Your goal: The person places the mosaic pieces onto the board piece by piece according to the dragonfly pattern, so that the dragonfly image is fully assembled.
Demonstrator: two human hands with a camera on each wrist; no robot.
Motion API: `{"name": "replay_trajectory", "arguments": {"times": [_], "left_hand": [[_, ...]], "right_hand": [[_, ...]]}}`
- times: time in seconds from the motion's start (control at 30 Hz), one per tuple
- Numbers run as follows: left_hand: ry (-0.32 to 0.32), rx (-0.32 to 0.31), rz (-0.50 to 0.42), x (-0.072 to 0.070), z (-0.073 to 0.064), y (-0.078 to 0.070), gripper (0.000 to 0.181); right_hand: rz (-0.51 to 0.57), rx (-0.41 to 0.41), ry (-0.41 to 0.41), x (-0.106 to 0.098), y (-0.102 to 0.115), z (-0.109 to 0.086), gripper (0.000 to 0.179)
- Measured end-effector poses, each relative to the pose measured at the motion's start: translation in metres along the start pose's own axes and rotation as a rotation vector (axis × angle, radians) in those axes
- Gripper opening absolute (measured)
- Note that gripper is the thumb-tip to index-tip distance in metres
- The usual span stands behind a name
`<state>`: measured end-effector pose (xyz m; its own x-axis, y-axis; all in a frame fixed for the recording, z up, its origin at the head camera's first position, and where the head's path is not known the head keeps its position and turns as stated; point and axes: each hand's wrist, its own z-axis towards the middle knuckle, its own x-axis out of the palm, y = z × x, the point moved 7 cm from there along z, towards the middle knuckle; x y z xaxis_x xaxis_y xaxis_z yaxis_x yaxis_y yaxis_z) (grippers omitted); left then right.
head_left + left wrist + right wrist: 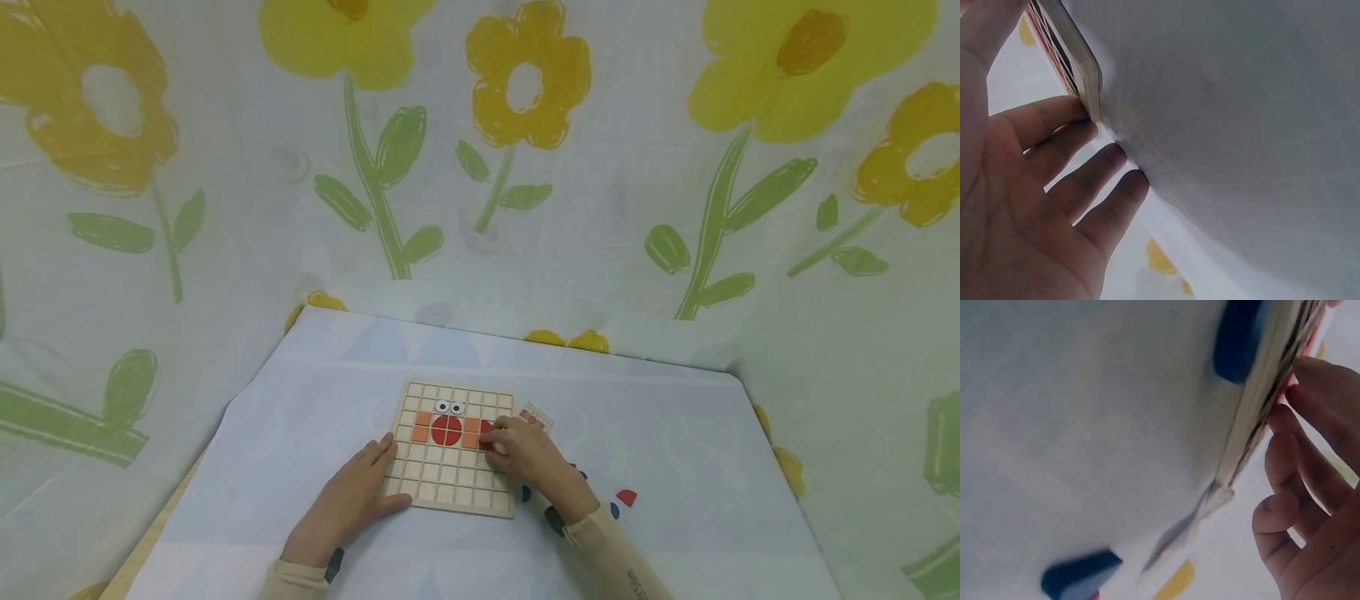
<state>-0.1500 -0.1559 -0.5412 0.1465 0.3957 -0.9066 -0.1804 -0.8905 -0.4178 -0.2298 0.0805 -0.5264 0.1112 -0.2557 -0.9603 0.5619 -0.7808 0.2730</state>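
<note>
A wooden grid board (442, 475) lies on the table. On it sit two eye pieces (450, 407), a red circle of quarter pieces (447, 430), and orange pieces (422, 426) on either side. My left hand (352, 486) rests along the board's left edge, thumb by the lower left corner. In the left wrist view its extended fingers (1113, 206) touch the rim. At the right side of the grid, my right hand (521, 450) pinches a red piece (486, 427) with thumb and fingertips, against the board. The fingers partly cover that piece.
A small pattern card (540, 414) lies beyond the right hand, partly covered. Right of the board are a red quarter piece (626, 498), blue pieces (614, 510) and a dark piece (554, 521). Another dark piece (334, 566) is by the left wrist. Flowered cloth hangs behind.
</note>
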Motion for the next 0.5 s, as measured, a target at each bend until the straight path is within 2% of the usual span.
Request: {"name": "replay_trajectory", "arguments": {"times": [0.17, 0.37, 0.5], "left_hand": [[0.008, 0.004, -0.019, -0.001, 0.000, -0.001, 0.094], [0.008, 0.001, -0.020, -0.001, 0.000, 0.000, 0.094], [0.011, 0.001, -0.011, -0.001, 0.001, 0.000, 0.095]], "right_hand": [[0.034, 0.060, -0.028, -0.019, -0.007, -0.009, 0.029], [0.037, 0.066, -0.212, -0.062, -0.020, -0.029, 0.034], [0.041, 0.058, -0.295, -0.078, -0.031, -0.043, 0.033]]}}
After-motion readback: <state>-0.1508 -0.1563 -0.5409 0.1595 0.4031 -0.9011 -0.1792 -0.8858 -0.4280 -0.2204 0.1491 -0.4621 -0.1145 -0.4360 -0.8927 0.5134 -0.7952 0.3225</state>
